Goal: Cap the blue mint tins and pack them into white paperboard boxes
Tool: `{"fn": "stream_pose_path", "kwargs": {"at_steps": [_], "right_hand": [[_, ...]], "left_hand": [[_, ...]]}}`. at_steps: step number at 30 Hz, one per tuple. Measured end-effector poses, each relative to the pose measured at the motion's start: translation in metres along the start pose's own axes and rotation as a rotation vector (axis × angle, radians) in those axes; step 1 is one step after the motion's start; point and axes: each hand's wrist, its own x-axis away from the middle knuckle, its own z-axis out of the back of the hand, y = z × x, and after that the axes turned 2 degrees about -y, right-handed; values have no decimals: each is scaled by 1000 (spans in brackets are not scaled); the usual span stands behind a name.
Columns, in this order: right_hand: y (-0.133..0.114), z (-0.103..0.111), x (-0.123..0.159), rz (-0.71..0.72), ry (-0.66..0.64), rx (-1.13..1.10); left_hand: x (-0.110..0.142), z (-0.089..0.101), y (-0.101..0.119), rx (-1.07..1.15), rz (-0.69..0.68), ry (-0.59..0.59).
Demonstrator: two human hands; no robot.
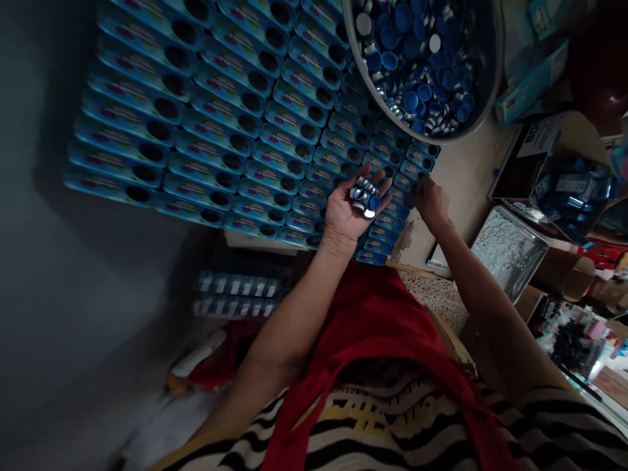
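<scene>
Blue and silver caps [366, 196] sit in a small heap on my left hand [344, 212], which is turned palm up near the middle of the view. Its fingers are spread and slightly curled, cradling the caps rather than clenching them. My right hand [432, 201] is just right of that heap, near but apart from it, its fingers bent downward at the right edge of the packs [209, 159]. I cannot tell whether those fingertips pinch anything; they are too dark and small. So the caps lie directly left of my right fingers. The caps are short and round, tumbled at mixed angles with no shared long axis; the packs have one, running crosswise before me and slanting a little toward me at the right.

The packs lie side by side in close columns, covering most of the table [458, 170]. Those on the left show dark round openings; several at the near right show blue there instead. A big metal bowl [432, 139] of loose caps is beyond my right hand. Farther right are a tray [532, 258] of pale bits and a carton [532, 147] of blue items. Nearest the camera are my red apron [367, 314] and striped shirt [387, 451]. The room is dim, with a plain grey surface [29, 229] at far left.
</scene>
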Motion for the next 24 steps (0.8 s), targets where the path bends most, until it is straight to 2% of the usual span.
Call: {"fn": "stream_pose_path", "kwargs": {"at_steps": [2, 5, 9, 13, 17, 20, 24], "right_hand": [[-2, 4, 8, 54, 26, -58], [-15, 6, 35, 146, 139, -242], [-40, -15, 68, 261, 227, -524], [-49, -41, 76, 194, 261, -764], [-28, -43, 62, 116, 286, -933], [-4, -27, 37, 19, 316, -790], [11, -7, 1, 34, 206, -354]], "left_hand": [[0, -2, -3, 27, -8, 7], [3, -6, -4, 50, 0, 11], [5, -12, -10, 48, 4, 0], [1, -14, -21, 66, -12, 53], [0, -12, -26, 81, 10, 81], [0, -11, -20, 90, 11, 62], [0, -12, -5, 61, -48, 25]]}}
